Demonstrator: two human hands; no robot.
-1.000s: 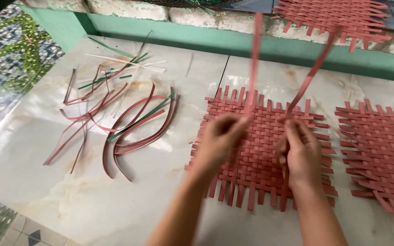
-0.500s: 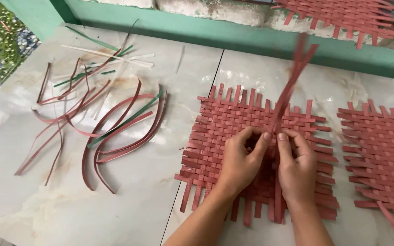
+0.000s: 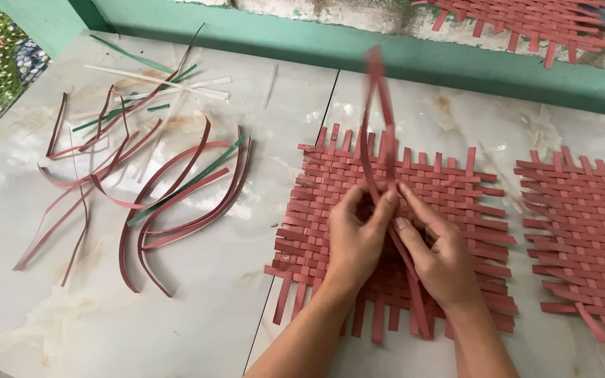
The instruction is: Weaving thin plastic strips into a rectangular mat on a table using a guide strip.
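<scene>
- Red, green and white loose strips (image 3: 162,189) lie scattered at the left of our marble table (image 3: 71,315).
- Our left hand (image 3: 355,241) pinches a red strip (image 3: 379,119), its grip clenched on it, above the woven red mat (image 3: 316,210) lying flat mid-table.
- Our right hand (image 3: 442,259) grips the same strip, which loops upward, blurred.
- Another woven mat (image 3: 582,224) lies at the right.

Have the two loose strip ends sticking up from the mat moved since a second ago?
Yes. The strip ends were spread apart; now they stand together, judged against the woven mat, pinched by the left hand and right hand.
</scene>
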